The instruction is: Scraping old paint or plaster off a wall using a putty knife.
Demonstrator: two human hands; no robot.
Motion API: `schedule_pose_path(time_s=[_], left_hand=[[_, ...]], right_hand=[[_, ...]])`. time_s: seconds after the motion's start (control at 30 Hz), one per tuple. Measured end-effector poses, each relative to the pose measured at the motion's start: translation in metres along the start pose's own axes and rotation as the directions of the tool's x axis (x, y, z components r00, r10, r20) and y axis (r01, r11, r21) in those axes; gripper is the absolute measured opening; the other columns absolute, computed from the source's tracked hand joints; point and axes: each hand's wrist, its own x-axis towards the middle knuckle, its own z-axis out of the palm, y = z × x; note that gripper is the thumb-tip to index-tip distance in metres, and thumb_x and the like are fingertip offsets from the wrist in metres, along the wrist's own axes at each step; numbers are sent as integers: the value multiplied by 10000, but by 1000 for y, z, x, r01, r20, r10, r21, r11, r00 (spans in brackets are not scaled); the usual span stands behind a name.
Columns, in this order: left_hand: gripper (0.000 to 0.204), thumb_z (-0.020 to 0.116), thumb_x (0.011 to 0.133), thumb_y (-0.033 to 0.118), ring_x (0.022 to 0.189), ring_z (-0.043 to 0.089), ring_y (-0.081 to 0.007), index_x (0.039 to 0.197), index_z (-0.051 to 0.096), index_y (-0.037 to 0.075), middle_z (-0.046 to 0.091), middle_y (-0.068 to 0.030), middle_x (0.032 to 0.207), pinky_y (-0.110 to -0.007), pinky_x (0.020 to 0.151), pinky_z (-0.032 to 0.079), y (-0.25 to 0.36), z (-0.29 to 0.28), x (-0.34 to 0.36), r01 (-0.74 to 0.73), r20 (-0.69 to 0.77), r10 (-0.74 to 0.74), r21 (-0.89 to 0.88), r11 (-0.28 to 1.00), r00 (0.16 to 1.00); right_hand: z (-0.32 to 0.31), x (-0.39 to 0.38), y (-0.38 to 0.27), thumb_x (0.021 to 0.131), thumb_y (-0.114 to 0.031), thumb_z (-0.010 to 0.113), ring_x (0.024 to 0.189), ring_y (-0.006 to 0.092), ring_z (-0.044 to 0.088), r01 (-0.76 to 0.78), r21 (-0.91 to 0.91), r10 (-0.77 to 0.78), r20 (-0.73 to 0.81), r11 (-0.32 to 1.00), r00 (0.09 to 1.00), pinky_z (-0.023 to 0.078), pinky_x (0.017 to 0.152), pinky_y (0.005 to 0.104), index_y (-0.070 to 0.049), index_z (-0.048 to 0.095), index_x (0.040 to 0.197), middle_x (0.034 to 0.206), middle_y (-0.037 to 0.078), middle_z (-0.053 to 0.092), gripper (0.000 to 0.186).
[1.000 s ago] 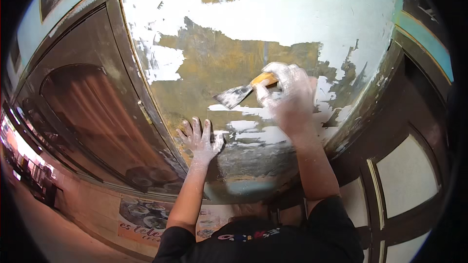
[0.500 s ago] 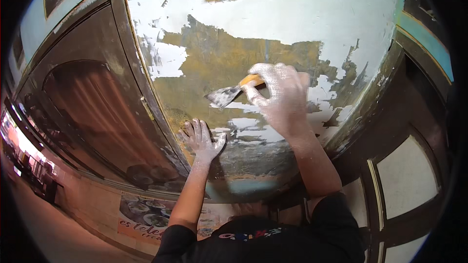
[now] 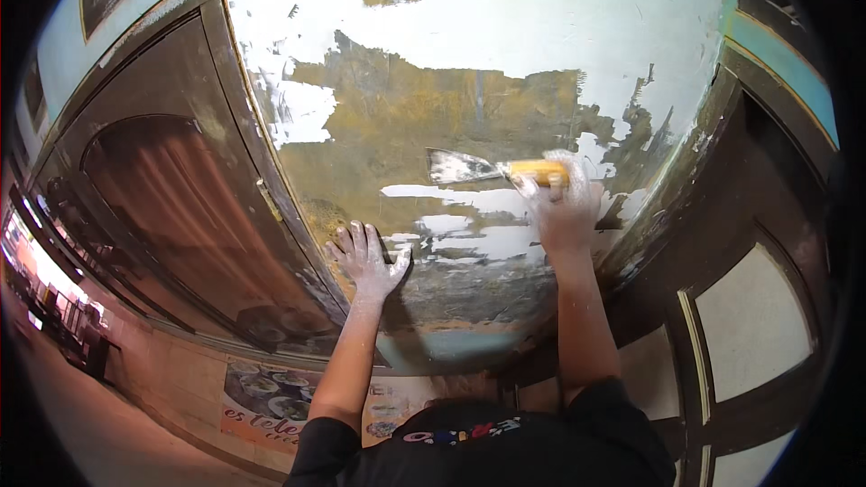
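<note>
In front of me stands a wall (image 3: 406, 113) with white coating broken by large bare patches of brownish-olive. My right hand (image 3: 566, 198), dusty with white powder, is closed around the orange handle of a paint scraper (image 3: 462, 167). Its flat blade, smeared white, points left across the bare patch, just above a remaining white strip (image 3: 456, 197). Whether the blade's edge touches the wall, I cannot tell. My left hand (image 3: 370, 261), also powdery, lies flat with fingers spread on the lower left of the wall, near its corner edge, holding nothing.
On the left, a dark wooden door frame (image 3: 225, 63) borders the wall, beside a panel with a reddish curtain (image 3: 171, 207). Dark wood with pale panels (image 3: 753, 343) stands at the right. Below left, a printed banner (image 3: 262, 397) hangs or lies near the floor.
My right hand has moved right and slightly down with the scraper. The blade has swung from pointing down-left to nearly level. My left hand stays in place on the wall.
</note>
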Motion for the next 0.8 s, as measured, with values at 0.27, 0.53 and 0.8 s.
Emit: schedule_pose_path(time_s=[0.27, 0.53, 0.8], left_hand=[[1053, 687, 695, 579, 1398, -40, -494, 1430, 245, -31, 81, -220, 1543, -691, 1058, -37, 24, -6, 8, 182, 62, -177, -96, 979, 982], [1093, 705, 683, 618, 1381, -111, -517, 1464, 221, 26, -5, -236, 1548, -733, 1003, -76, 95, -21, 69, 151, 164, -127, -145, 978, 978], [1020, 710, 690, 603, 1412, -31, -466, 1451, 289, 71, 61, -197, 1557, -684, 1060, -25, 110, 0, 36, 20, 53, -16, -89, 996, 998]], right_hand=[[-4, -162, 73, 903, -300, 607, 551, 181, 549, -463, -85, 456, 400, 882, 795, 430, 544, 326, -7, 575, 829, 590, 84, 543, 304], [10, -174, 93, 957, -326, 503, 519, 180, 576, -658, 135, 507, 530, 741, 680, 449, 530, 333, -6, 615, 821, 557, 80, 559, 366], [-3, -129, 85, 969, -355, 458, 499, 224, 586, -624, 293, 457, 473, 725, 753, 441, 509, 358, -16, 634, 768, 552, 102, 569, 431]])
